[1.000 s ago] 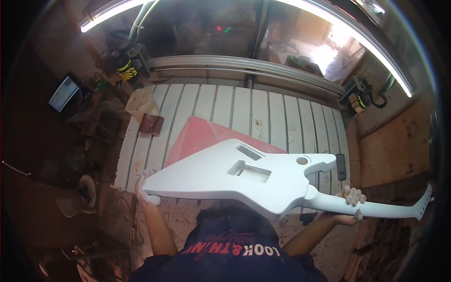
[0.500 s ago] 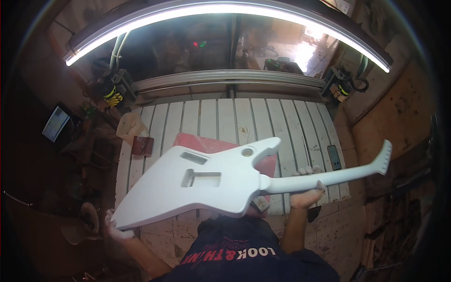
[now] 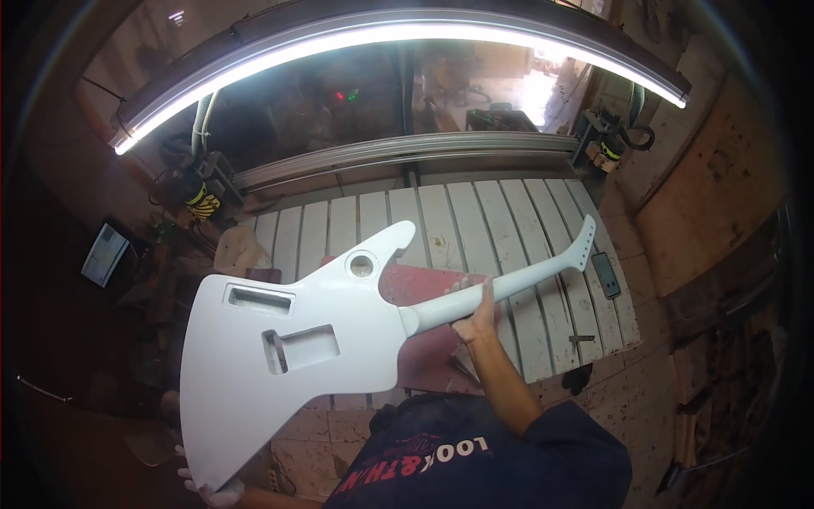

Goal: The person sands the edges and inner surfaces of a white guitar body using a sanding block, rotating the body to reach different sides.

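A white angular electric guitar (image 3: 246,373), back face up with routed cavities and a round hole, is held over the slatted worktable (image 3: 530,348). My left hand (image 3: 216,490) grips the lower left corner of the body, its fingers partly hidden behind it. My right hand (image 3: 476,318) is closed around the neck close to where it joins the body. The headstock (image 3: 579,246) points up to the right. A dusty pink sheet (image 3: 424,365) lies on the table under the guitar, partly hidden by it.
At the table's back left sit a beige bag (image 3: 242,250) and reddish sandpaper. A phone (image 3: 605,276) and small metal tool (image 3: 582,341) lie at the right. A rail (image 3: 407,146) with machine heads (image 3: 609,153) and a tube light (image 3: 398,32) span the back. A monitor (image 3: 106,253) stands left.
The guitar has swung anticlockwise, its body down to the left and its headstock up. Both hands moved with it, my right hand now farther left and higher on the neck.
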### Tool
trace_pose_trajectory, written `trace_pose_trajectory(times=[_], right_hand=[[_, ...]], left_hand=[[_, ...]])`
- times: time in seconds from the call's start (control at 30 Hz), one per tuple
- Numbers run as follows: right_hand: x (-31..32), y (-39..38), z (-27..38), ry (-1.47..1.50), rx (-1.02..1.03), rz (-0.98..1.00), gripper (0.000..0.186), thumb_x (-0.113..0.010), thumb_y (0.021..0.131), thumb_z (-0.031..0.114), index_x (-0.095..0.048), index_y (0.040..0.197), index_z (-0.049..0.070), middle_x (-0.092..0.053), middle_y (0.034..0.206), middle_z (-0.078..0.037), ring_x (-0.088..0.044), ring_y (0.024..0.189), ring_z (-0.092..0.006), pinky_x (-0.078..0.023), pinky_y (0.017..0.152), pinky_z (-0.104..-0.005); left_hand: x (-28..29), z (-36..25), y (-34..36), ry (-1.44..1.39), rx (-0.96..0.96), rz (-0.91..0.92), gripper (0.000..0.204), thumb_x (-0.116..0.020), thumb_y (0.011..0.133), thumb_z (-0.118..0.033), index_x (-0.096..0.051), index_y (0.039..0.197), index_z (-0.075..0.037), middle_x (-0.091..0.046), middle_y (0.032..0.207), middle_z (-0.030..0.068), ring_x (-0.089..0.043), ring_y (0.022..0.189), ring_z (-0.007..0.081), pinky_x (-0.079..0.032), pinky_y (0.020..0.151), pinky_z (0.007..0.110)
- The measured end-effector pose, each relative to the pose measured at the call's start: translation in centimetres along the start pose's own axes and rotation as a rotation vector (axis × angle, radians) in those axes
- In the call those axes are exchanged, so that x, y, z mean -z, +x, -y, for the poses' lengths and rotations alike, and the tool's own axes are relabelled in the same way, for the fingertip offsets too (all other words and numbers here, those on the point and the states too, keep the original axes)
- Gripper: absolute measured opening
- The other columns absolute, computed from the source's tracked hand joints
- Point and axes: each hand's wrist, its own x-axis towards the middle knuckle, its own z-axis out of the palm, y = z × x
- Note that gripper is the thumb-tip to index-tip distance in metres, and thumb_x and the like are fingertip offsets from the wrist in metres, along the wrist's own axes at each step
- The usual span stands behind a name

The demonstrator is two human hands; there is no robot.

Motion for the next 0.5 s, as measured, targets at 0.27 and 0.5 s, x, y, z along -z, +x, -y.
trace_pose_trajectory(times=[0.27,0.5], right_hand=[[-1.5,-0.7,2.3,0.146,0.133,0.296,0.03,-0.067,0.094,0.038,-0.056,0.096,0.01,-0.054,0.074,-0.001,-0.056,0.071,-0.0173,-0.053,0.086,-0.0399],[-2.3,-9.4,9.1,0.091,0.343,0.498,0.024,-0.064,0.094,0.033,-0.053,0.094,0.011,-0.05,0.073,0.0,-0.052,0.068,-0.0135,-0.048,0.073,-0.0347]], left_hand=[[-9.2,-1.5,-1.5,0.216,0.376,-0.35,0.081,-0.019,0.106,-0.052,-0.034,0.151,0.014,-0.043,0.154,0.0316,-0.048,0.14,0.0443,-0.025,0.122,0.066],[-8.5,1.7,-6.0,-0.162,0.492,-0.515,0.057,-0.041,0.102,-0.043,-0.062,0.133,0.001,-0.054,0.148,0.0233,-0.055,0.132,0.0472,-0.034,0.116,0.071]])
